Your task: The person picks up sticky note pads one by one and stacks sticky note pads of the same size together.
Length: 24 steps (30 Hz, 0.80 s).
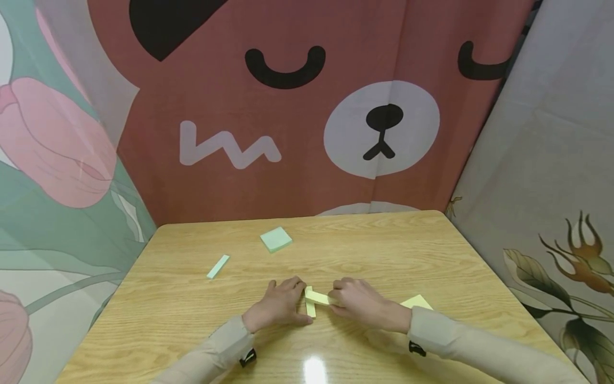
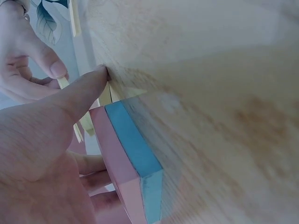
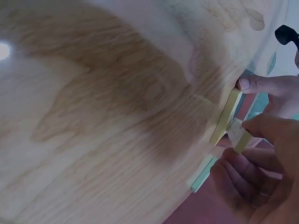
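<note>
My right hand [image 1: 362, 304] pinches a narrow pale-yellow sticky-note pad [image 1: 317, 297] between thumb and fingers; its far end meets a second yellow strip pad [image 1: 310, 310] by the left hand. My left hand [image 1: 280, 305] reaches round a pink sticky-note pad [image 2: 114, 144] and a blue sticky-note pad [image 2: 135, 140], one against the other on the table. The left thumb [image 2: 88, 88] is at one end and the fingers at the other, close to the second yellow strip. In the head view the left hand hides the pink and blue pads.
On the wooden table [image 1: 192, 314], a green square pad [image 1: 276, 239] lies toward the back and a mint strip pad [image 1: 218, 266] at the left. Behind the right wrist, a yellow square pad [image 1: 417, 302] is partly covered. Printed curtains [image 1: 297, 186] surround the table.
</note>
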Tool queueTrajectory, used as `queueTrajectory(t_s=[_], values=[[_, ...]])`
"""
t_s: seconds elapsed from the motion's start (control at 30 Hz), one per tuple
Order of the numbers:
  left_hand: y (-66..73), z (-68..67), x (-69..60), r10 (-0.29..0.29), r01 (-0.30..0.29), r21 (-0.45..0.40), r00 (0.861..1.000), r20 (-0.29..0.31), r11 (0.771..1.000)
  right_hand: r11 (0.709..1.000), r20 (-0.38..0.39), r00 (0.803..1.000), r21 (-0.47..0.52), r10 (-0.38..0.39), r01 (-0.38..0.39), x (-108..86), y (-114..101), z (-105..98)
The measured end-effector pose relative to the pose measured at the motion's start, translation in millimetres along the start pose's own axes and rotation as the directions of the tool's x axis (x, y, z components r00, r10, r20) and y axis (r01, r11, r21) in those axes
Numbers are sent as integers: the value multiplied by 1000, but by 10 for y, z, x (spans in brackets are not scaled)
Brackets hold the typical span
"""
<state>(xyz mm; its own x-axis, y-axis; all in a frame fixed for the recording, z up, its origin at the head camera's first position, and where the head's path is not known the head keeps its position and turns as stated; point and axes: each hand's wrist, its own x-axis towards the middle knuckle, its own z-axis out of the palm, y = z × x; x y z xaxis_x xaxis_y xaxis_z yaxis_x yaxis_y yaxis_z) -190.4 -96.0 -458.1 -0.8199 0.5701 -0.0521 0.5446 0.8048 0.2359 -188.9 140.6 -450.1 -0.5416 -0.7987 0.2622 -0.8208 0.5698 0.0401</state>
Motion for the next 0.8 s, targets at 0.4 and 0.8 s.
queueTrajectory(t_s=[0.4,0.8], values=[[3,7,8,-7,7,12,1000,9,1000,994,38,996,67,82,-84,59,-52,63],[-6,13,17,-1,1,11,1000,6,1000,987,2,1000,161,21,-21,102,-111,101]])
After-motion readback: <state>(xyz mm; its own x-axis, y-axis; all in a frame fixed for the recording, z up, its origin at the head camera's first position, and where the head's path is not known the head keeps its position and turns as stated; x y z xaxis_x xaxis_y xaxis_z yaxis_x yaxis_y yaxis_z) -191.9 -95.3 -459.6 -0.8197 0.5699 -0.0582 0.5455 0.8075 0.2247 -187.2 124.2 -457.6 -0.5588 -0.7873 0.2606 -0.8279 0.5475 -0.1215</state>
